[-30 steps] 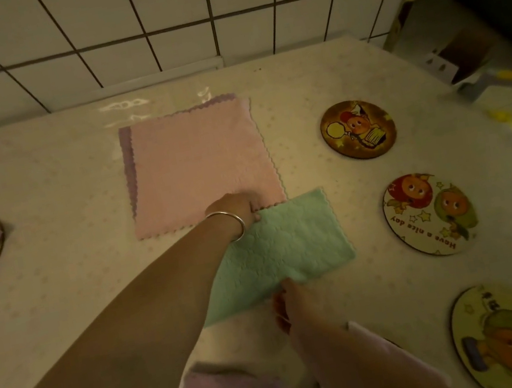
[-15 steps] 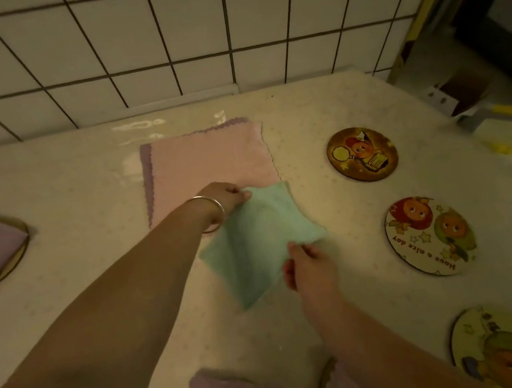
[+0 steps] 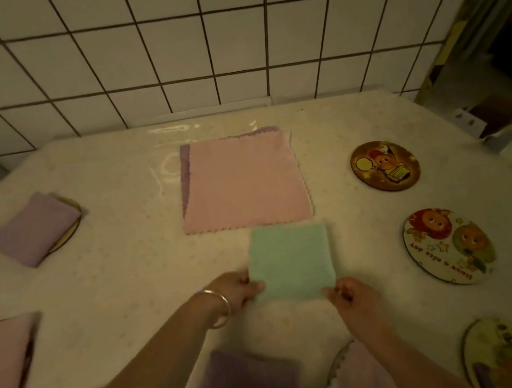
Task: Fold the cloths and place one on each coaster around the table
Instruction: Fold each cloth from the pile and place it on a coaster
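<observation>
Pinching the near left corner of the folded mint-green square cloth [image 3: 290, 261] with the left hand [image 3: 236, 291], fingers closed on the fabric; lying flat near the table's [image 3: 115, 259] middle, just nearer than the unfolded pink cloth [image 3: 242, 184]. Gripping the near right corner with the right hand [image 3: 351, 293], likewise closed. Risking layers slipping apart if lifted unevenly. Running slightly longer toward the far wall edge, sides square to it

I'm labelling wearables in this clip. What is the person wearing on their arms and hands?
The left hand has a thin silver bangle round its wrist. The right hand wears nothing visible. Both forearms are bare; no gloves or rings can be made out.
</observation>
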